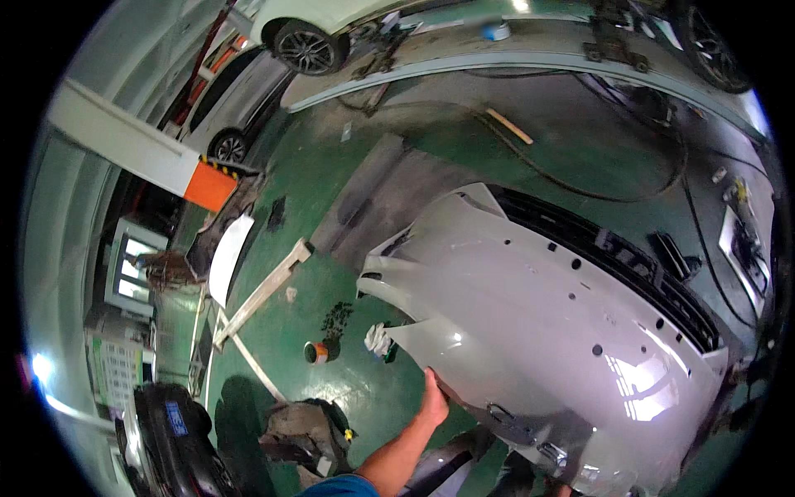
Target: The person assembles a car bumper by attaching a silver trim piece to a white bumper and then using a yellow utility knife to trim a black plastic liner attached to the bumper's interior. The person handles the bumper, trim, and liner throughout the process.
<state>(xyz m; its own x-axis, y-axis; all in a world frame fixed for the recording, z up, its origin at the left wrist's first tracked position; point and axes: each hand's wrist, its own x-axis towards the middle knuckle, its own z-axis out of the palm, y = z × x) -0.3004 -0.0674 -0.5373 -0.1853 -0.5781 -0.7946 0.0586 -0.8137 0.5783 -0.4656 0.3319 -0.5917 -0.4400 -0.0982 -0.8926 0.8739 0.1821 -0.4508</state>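
1. So the main piece is a glossy silver-grey curved car bumper cover (513, 315), sitting to the right of the left hand (433, 403) and stretching well beyond it.
2. That hand has its thumb up along the near edge. The fingers are tucked out of sight, so it looks like a pinch on the rim. Decent spot, imo: edge grip, palm off the shiny face.
3. No clue about the right hand (566, 490). That's probably it, just a sliver of skin at the lower edge, and the grip can't be told.
4. A panel this wide likely flexes, so the person would do well to support both ends evenly rather than twist it from one corner.
5. Watch the pointy corner just beyond the hand; the crumpled white cloth (378, 340) is right beside it. The orange-and-white round can (315, 353), further left on the glossy green floor (373, 393), looks easy to kick.
6. Feet matter too: the long dark hose (580, 195) loops far beyond the hand, past the panel.
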